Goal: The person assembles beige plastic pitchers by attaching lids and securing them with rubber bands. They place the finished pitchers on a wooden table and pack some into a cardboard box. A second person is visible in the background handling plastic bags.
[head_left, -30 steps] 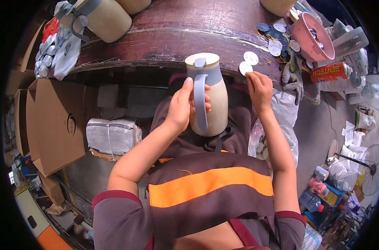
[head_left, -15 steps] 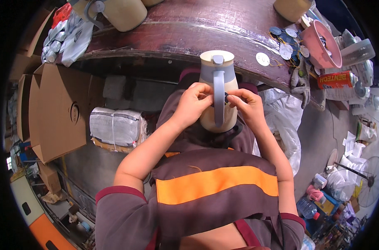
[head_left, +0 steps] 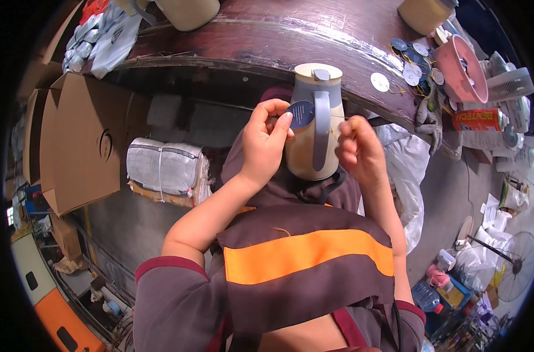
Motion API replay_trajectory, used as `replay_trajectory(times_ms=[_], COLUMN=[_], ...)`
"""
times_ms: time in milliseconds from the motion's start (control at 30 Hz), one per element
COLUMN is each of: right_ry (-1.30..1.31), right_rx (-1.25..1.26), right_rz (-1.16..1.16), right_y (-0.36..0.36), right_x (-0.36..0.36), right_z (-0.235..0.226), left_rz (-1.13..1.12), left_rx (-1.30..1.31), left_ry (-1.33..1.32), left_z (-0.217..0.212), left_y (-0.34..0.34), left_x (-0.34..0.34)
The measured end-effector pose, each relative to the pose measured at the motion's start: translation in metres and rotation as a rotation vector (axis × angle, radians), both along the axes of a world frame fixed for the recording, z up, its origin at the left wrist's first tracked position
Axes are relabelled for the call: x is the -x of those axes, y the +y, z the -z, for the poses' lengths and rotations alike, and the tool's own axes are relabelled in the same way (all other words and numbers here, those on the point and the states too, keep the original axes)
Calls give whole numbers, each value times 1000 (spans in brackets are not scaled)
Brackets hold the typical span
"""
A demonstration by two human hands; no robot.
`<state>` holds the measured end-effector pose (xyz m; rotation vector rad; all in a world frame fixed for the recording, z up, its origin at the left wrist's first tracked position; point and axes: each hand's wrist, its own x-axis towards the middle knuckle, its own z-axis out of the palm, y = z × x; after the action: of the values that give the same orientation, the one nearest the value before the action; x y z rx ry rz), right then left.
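Note:
A cream jug point(head_left: 314, 123) with a grey-blue handle and lid stands on my lap, just below the edge of the dark wooden table point(head_left: 267, 35). My left hand point(head_left: 265, 138) pinches a small round dark-blue tag point(head_left: 301, 114) against the jug's side, beside the handle. My right hand point(head_left: 357, 149) is on the other side of the handle, fingers curled around a thin yellowish string that runs toward the handle.
Round tags point(head_left: 379, 81) and a pink bowl point(head_left: 466, 67) lie on the table at right, with more cream jugs point(head_left: 187, 12) at the back. Cardboard boxes point(head_left: 79, 141) and a wrapped bundle point(head_left: 167, 167) stand at left, white bags point(head_left: 407, 170) at right.
My left hand has let go of the jug's body and now holds a blue tag at the handle. My right hand has drawn slightly right with the string. The jug sits upright on my lap.

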<state>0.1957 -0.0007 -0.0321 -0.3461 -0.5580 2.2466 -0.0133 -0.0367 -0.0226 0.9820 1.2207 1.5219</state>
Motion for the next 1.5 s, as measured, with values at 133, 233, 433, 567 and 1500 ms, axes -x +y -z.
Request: replay_trajectory(times_ms=[133,233,433,567,1500], right_ry=[-469,-725,-1177,-1244,-1013], right_rx=[-130,-548,-1069,-957,-509], right_rz=[209,249,555,662,487], right_y=[-16,-10,-6,-7,23], right_x=[17,27,41,51,2], right_z=[-21,-35,-34,-26,0], left_rz=[-75,61,108,451,-140], left_rx=[-180,-577,-214,224,-114], left_ry=[467,747,270,-162,57], left_z=[-2,-16,-21,6,-90], left_y=[-9,-1,-7,0,33], left_x=[9,14,8,4,70])
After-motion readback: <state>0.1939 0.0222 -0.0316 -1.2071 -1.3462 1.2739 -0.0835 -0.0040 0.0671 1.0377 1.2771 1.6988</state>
